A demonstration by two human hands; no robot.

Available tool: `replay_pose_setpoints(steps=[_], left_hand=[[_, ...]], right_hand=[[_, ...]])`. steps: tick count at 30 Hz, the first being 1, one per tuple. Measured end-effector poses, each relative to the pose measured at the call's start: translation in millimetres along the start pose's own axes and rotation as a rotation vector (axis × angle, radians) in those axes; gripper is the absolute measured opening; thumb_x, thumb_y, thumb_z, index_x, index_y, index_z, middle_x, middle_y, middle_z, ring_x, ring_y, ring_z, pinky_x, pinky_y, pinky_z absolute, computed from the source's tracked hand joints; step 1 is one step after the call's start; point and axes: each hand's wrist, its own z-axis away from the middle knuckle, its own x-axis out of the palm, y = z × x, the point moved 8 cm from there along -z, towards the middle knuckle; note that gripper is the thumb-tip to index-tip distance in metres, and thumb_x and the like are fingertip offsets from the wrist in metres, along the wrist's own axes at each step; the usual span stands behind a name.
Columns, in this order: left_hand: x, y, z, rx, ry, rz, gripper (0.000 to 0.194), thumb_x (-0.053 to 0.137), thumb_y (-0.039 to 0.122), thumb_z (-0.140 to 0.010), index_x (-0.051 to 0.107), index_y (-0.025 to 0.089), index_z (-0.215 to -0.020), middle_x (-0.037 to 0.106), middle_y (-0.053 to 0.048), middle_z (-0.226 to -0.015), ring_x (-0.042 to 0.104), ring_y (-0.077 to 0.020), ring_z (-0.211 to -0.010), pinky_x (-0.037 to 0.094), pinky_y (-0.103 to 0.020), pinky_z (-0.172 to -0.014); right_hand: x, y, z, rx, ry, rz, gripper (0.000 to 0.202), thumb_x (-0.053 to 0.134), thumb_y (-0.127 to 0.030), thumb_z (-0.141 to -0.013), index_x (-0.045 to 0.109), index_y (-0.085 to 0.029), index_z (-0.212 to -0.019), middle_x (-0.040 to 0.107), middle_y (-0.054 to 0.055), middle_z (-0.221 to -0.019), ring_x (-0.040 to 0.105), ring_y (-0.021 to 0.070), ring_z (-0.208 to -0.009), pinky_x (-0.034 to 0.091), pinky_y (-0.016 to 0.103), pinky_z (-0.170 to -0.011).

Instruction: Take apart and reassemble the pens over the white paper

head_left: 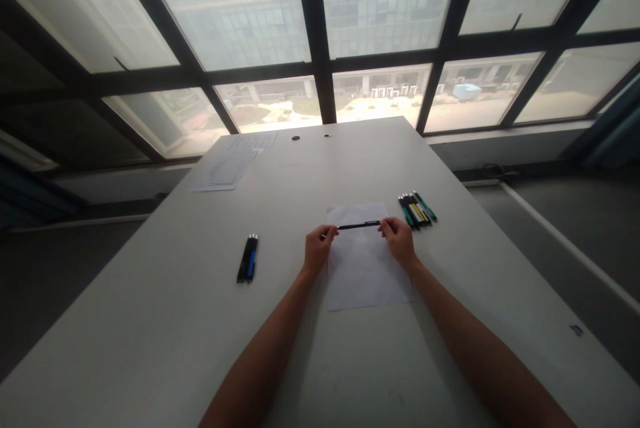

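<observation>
A black pen (359, 225) is stretched level between my two hands, over the upper part of a white sheet of paper (367, 275). My left hand (319, 245) pinches its left end, and my right hand (397, 237) pinches the right end, where the clip is. Just beyond my right hand lies a row of several pens (417, 209), black, green, yellow and white. To the left of my left hand, a small group of pens (247, 259) rests on the table, black ones with one showing blue.
The white table (175, 321) reaches to a wall of dark-framed windows (320, 35). Printed papers (225, 168) lie at its far left, near a round dark hole (295, 139). A small dark sticker (577, 330) is by the right edge.
</observation>
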Motion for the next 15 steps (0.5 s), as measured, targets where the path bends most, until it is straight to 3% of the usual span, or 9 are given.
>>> replay_pose_setpoints(steps=[15], left_hand=[[-0.6,0.8,0.6,-0.005,0.001,0.020,0.035,0.058,0.047,-0.087,0.072,0.018,-0.075,0.072,-0.004,-0.074,0.061,-0.0157,-0.066,0.045,-0.025,-0.062]], right_hand=[[-0.6,-1.6,0.3,-0.005,-0.003,0.038,0.034,0.058,-0.049,-0.088,0.065,-0.017,-0.076,0.065,0.004,-0.065,0.054,0.0148,-0.056,0.042,0.027,-0.056]])
